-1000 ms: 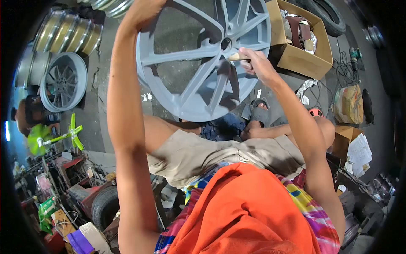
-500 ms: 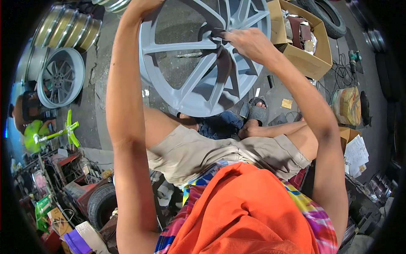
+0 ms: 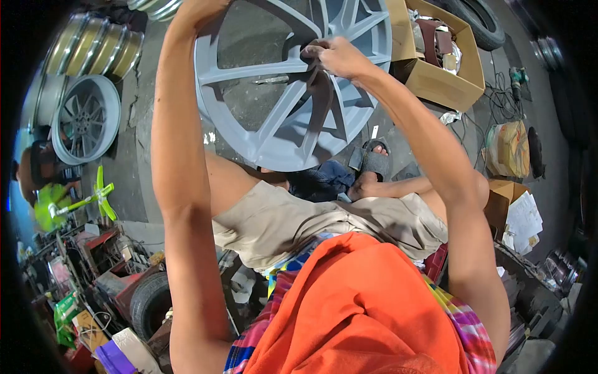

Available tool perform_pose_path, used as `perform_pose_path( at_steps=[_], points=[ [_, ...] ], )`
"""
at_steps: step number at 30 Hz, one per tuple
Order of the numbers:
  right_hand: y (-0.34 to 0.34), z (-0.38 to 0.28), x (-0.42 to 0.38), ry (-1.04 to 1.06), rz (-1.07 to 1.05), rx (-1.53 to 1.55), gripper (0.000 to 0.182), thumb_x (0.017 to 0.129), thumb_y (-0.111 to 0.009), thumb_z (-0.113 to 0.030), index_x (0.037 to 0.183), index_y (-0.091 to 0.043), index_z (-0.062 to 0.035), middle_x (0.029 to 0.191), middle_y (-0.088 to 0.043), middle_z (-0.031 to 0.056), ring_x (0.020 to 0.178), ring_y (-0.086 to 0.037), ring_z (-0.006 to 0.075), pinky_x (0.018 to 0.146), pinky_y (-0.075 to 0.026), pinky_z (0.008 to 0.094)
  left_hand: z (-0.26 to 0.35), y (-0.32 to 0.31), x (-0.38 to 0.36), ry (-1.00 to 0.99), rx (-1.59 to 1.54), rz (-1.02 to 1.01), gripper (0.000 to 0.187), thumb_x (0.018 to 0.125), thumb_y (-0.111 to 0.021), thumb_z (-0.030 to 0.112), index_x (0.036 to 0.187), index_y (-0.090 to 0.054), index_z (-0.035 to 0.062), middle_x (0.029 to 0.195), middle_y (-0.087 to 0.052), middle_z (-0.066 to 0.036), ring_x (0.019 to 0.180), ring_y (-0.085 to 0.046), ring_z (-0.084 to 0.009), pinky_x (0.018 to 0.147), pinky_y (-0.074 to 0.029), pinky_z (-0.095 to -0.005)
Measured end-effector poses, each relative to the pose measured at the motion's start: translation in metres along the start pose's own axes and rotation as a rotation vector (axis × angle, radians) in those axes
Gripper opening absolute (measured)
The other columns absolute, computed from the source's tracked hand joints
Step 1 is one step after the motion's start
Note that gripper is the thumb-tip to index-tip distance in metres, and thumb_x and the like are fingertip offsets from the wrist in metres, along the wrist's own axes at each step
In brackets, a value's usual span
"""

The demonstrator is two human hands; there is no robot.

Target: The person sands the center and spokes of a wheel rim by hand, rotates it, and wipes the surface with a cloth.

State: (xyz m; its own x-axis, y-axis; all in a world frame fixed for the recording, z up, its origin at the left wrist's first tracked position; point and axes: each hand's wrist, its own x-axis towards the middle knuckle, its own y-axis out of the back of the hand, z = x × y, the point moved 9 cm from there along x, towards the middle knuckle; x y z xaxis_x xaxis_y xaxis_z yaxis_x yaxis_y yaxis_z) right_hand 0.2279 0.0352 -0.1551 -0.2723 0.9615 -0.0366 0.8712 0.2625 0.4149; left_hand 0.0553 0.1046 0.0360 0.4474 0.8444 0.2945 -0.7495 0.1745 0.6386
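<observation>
A grey spoked wheel rim [image 3: 274, 146] stands tilted in front of my knees. My left hand [image 3: 208, 6] grips its upper left edge, partly cut off by the top of the view, with its fingers hidden. At the hub, my right hand [image 3: 339, 57] has its fingers closed and pressed against the spokes' inner ends. A small dark piece seems pinched in those fingertips, mostly hidden by the hand and shadow.
An open cardboard box [image 3: 445, 84] with scraps stands to the right, near a tyre [image 3: 476, 25] and a corded power tool [image 3: 517, 81]. Several rims, including a silver one [image 3: 87, 118], stand left. Below them are a green-bladed fan [image 3: 99, 193] and cluttered equipment [image 3: 103, 274].
My right hand has moved left across the hub, and its fingers have curled closer to the spokes. The rim and the surroundings have shifted slightly left in view.
</observation>
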Motion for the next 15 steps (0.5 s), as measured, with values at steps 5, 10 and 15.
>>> perform_pose_path(
  at_steps=[5, 10, 15],
  points=[
    [0.022, 0.031, -0.053, -0.239, -0.080, 0.613, 0.033, 0.106, -0.057, -0.030, 0.117, -0.071, -0.0024, 0.074, -0.057, -0.0014, 0.063, -0.048, 0.0078, 0.056, -0.038, 0.0252, -0.004, 0.013, -0.002, -0.073, 0.168, 0.065, 0.040, 0.100, -0.055, 0.022, 0.131, -0.065, -0.0016, 0.109, -0.070, -0.005, 0.101, -0.059, -0.0141, 0.092, -0.047, -0.0299],
    [0.055, -0.006, -0.064, 0.264, 0.198, -0.250, 0.029, 0.103, -0.059, -0.027, 0.107, -0.072, -0.0017, 0.083, -0.064, 0.0111, 0.081, -0.065, 0.0246, 0.074, -0.052, 0.0384, -0.010, 0.002, 0.001, 0.032, -0.135, -0.012, 0.037, 0.102, -0.055, 0.018, 0.131, -0.064, -0.0025, 0.111, -0.068, -0.002, 0.102, -0.058, -0.0123, 0.091, -0.046, -0.0280],
    [0.002, -0.046, -0.027, 0.589, 0.107, -0.950, 0.018, 0.093, -0.059, -0.011, 0.105, -0.071, -0.0058, 0.082, -0.069, 0.0164, 0.084, -0.070, 0.0359, 0.075, -0.056, 0.0468, -0.007, 0.001, 0.001, 0.022, -0.088, -0.023, 0.038, 0.101, -0.056, 0.020, 0.131, -0.064, -0.0024, 0.111, -0.069, -0.003, 0.101, -0.058, -0.0132, 0.092, -0.046, -0.0286]
  ],
)
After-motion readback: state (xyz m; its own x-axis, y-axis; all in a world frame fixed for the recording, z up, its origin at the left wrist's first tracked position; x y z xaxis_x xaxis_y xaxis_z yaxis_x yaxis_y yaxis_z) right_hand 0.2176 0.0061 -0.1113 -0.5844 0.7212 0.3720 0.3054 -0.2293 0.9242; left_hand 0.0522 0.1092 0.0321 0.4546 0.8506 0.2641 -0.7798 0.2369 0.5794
